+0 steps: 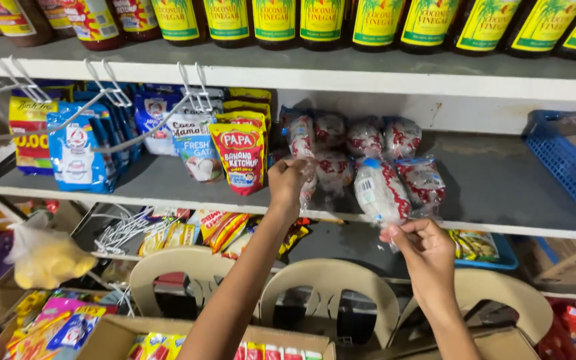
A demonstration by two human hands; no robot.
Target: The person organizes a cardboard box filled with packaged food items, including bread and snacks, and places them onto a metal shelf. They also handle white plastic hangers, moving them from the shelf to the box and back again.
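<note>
At the shelf's front edge, right hand pinches an upright packet's bottom; left hand grips a neighbouring packet.

One view only, from a camera worn on the person's head. It faced forward and slightly down at a stocked shelf, close enough for both arms to reach it from the lower edge. The frame ran from a row of bottles along the top down to chair backs and an open box at the bottom, nearest the camera
</note>
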